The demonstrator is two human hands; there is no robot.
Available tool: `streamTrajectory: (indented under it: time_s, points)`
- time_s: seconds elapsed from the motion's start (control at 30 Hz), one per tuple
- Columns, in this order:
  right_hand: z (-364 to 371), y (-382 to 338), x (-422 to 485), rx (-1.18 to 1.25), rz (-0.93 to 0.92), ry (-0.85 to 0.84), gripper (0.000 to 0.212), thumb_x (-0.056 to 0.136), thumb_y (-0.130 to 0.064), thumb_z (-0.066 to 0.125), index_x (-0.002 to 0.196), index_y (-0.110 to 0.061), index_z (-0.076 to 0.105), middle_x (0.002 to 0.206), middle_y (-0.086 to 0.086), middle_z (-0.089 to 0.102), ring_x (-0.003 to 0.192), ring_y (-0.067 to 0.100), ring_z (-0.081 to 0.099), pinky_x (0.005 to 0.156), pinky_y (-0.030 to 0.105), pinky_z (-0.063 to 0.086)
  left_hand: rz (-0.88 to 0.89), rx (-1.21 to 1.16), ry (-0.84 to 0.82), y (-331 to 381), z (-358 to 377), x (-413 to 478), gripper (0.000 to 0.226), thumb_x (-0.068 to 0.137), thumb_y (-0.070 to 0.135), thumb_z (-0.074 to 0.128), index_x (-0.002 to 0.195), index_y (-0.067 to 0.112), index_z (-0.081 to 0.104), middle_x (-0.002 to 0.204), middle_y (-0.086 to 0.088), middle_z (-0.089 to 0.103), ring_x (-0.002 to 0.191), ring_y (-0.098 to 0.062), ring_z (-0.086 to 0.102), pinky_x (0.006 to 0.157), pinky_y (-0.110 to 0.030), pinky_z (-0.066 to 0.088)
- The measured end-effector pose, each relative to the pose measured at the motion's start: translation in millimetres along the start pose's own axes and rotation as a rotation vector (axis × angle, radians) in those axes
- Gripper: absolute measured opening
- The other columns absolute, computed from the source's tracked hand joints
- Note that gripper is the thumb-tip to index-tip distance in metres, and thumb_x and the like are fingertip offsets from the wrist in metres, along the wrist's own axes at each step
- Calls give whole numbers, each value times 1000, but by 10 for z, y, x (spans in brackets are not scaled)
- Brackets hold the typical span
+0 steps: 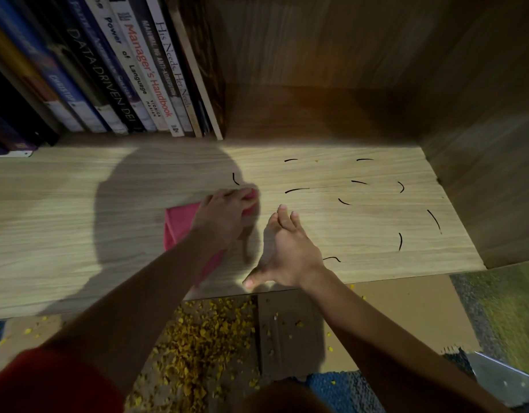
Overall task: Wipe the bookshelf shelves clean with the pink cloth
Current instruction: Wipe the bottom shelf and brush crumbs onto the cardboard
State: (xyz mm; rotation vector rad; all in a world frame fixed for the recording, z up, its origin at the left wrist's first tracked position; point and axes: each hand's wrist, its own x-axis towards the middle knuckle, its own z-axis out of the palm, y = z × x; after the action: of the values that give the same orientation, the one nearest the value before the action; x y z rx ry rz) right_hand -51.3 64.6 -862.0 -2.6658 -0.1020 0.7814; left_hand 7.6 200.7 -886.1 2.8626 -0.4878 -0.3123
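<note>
A light wooden shelf board (78, 234) runs across the view. My left hand (224, 214) holds the pink cloth (179, 225) against the board near its middle, with the fingers curled over the cloth's far end. My right hand (287, 248) lies flat on the shelf just right of the cloth, fingers straight and spread, thumb at the front edge. Several short black curved marks (358, 182) are scattered over the right half of the board, one of them just beyond the cloth.
A row of upright books (132, 70) stands at the back left of the shelf. The shelf's side wall (481, 174) closes the right end. Below the front edge lies brown cardboard (406, 308) strewn with yellow crumbs (203, 338).
</note>
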Motion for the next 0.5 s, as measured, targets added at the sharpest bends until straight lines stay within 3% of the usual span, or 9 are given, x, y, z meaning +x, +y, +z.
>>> streamTrajectory:
  time_s: [0.17,0.27,0.37,0.43,0.5]
  points:
    - [25,17,21,13,3,-6,138,54,-51,84,148,-5,-6,156,5,-19,142,23,-20,119,37,6,-270,-111,15,-22,-203,305,49,92,5,45,139,17,39,143,-12,38,129,-30,34,107,-39,27]
    - [20,17,14,12,-3,-5,138,54,-50,84,148,-4,-6,156,5,-19,142,23,-19,119,36,6,-175,-68,-6,32,-161,181,49,93,8,42,141,17,38,144,-7,36,128,-28,34,106,-38,28]
    - [3,10,4,7,-5,-1,138,55,-51,84,148,-3,-6,156,6,-18,143,24,-18,119,37,7,-58,22,-34,-97,-72,-7,58,92,14,46,146,23,28,155,8,18,132,-25,29,110,-38,25]
    - [1,3,15,-3,-5,-3,139,54,-52,83,148,-2,-7,156,7,-18,143,25,-18,119,38,6,-79,64,-13,-168,-98,74,56,94,13,44,146,23,29,156,8,15,134,-25,26,111,-39,22]
    - [1,-4,18,-5,1,-10,140,53,-53,84,148,-2,-7,156,7,-18,143,26,-18,119,38,6,-155,24,10,-130,-144,233,49,95,10,42,142,21,37,153,0,24,133,-27,28,111,-41,21]
